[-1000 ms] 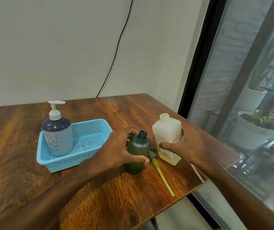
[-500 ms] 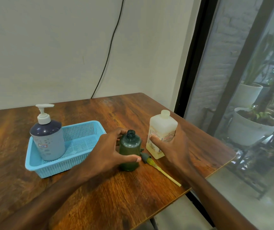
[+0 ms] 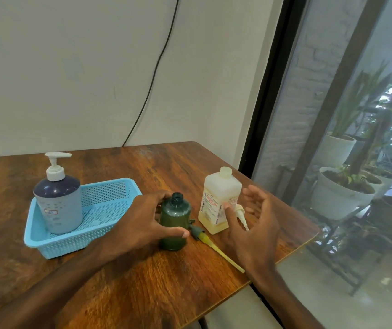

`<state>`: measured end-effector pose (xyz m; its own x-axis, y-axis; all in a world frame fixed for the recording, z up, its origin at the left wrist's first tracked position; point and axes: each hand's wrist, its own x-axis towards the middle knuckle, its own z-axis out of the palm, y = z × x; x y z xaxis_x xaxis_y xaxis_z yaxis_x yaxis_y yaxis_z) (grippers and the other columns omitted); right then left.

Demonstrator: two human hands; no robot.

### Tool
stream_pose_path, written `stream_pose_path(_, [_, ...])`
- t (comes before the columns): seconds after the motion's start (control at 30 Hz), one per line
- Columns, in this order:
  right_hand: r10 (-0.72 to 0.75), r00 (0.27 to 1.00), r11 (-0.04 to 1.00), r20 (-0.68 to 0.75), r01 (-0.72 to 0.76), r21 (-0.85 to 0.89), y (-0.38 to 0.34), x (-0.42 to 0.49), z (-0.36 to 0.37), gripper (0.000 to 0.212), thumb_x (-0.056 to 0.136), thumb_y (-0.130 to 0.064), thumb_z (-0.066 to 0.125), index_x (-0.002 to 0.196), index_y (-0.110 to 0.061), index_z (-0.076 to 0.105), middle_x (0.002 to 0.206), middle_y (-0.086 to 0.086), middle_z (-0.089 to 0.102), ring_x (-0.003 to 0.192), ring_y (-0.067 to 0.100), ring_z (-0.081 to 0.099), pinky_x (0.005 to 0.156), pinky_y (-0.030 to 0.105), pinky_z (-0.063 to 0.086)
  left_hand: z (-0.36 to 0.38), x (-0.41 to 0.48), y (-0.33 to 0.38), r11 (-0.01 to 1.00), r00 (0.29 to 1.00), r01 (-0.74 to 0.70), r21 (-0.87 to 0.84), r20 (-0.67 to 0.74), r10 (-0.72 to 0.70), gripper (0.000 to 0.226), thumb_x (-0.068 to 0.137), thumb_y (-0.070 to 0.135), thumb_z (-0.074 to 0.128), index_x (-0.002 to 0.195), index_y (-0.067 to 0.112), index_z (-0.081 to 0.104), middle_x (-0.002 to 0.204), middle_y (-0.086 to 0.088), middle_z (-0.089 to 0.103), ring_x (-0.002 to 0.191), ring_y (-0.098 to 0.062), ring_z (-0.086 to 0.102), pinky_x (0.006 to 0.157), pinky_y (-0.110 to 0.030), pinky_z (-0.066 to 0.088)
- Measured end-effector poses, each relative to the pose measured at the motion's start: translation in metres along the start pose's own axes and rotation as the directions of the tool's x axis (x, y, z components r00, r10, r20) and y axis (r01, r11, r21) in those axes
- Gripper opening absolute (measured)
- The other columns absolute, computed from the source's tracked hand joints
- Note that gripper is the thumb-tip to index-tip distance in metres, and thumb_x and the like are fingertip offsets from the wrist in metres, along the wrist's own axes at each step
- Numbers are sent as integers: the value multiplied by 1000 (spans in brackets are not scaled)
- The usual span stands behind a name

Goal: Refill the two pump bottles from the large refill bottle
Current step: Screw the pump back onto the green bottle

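Note:
A small dark green pump bottle (image 3: 175,216) stands open-necked on the wooden table (image 3: 142,281), and my left hand (image 3: 145,218) grips its body. Its grey pump head with a yellow tube (image 3: 214,245) lies on the table just right of it. The white square refill bottle (image 3: 218,198), uncapped, stands to the right. My right hand (image 3: 249,219) hovers beside it with fingers spread, thumb near its label. A white pump head (image 3: 241,213) lies behind that hand. A larger blue-grey pump bottle (image 3: 58,200) with its white pump on stands in a blue basket (image 3: 109,224).
The table's right edge and front corner lie close to my right hand. A glass window with a black frame (image 3: 263,91) is at the right, with potted plants (image 3: 342,193) outside. A black cable (image 3: 152,79) runs down the wall behind.
My right hand has let go of the refill bottle and opened, drawing back to its right side. My left hand still holds the green bottle. The view has shifted slightly.

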<state>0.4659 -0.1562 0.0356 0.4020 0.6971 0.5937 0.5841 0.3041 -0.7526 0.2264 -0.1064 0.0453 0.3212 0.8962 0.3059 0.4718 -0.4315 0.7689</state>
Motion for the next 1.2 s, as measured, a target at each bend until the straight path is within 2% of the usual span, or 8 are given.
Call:
stream_pose_path(0.07, [-82, 996, 997, 35, 81, 14, -6, -8, 1, 43, 86, -24, 79, 122, -29, 57, 126, -21, 58, 113, -1, 58, 69, 7, 54, -2, 0, 1, 1000, 1000, 4, 14, 6, -4, 74, 55, 48, 97, 118, 39, 59, 117, 21, 69, 110, -4, 68, 93, -24, 59])
stream_pose_path(0.17, [-192, 957, 978, 217, 206, -43, -17, -13, 5, 24, 91, -24, 73, 108, -35, 60, 113, -31, 57, 104, -4, 61, 67, 12, 55, -5, 0, 2, 1000, 1000, 0, 30, 21, 0, 73, 56, 47, 98, 117, 41, 57, 116, 21, 68, 111, -5, 67, 92, -24, 59])
stream_pose_path(0.3, [-77, 854, 960, 515, 203, -192, -25, -12, 16, 33, 93, -29, 70, 124, -31, 61, 124, -20, 59, 110, -3, 55, 93, 17, 51, -9, 1, 2, 998, 1000, 5, 67, 21, -6, 76, 58, 48, 97, 122, 35, 59, 114, 23, 66, 108, -2, 66, 91, -20, 57])
stream_pose_path(0.4, [28, 786, 919, 618, 223, -325, -29, -14, 23, 45, 94, -32, 67, 136, -27, 52, 136, -7, 56, 118, 8, 52, 94, 23, 49, -14, 0, -1, 995, 999, 30, 100, 27, -33, 75, 60, 49, 96, 121, 38, 53, 110, 26, 61, 105, 1, 63, 86, -13, 53])
stream_pose_path(0.63, [83, 726, 898, 683, 243, -367, -25, -14, 34, 38, 90, -33, 70, 126, -27, 59, 118, -7, 64, 99, 9, 61, 80, 29, 61, -14, 3, -7, 992, 999, 36, 117, 26, -39, 84, 59, 50, 97, 131, 28, 59, 119, 19, 66, 111, -3, 64, 97, -24, 56])
stream_pose_path(0.8, [70, 755, 887, 652, 251, -387, -24, -10, 34, 41, 91, -28, 71, 130, -25, 60, 124, -6, 64, 106, 10, 62, 83, 27, 59, -13, 4, -12, 989, 998, 47, 138, 24, -51, 93, 56, 58, 95, 135, 26, 58, 125, 14, 67, 113, -6, 63, 99, -30, 57])
stream_pose_path(1.0, [110, 723, 840, 682, 299, -452, -19, -10, 42, 30, 93, -27, 70, 122, -24, 63, 115, -3, 68, 98, 11, 66, 77, 29, 62, -12, 3, -12, 988, 999, 47, 148, 11, -49, 93, 59, 57, 95, 136, 24, 57, 127, 10, 65, 115, -9, 62, 99, -31, 56])
stream_pose_path(1.2, [101, 721, 895, 685, 236, -379, -27, 3, 42, 26, 90, -19, 74, 114, -24, 66, 104, -6, 71, 85, 5, 67, 69, 21, 59, -11, 3, -17, 988, 997, 78, 137, 19, -81, 103, 55, 62, 94, 141, 25, 52, 133, 10, 62, 119, -13, 61, 101, -34, 56])
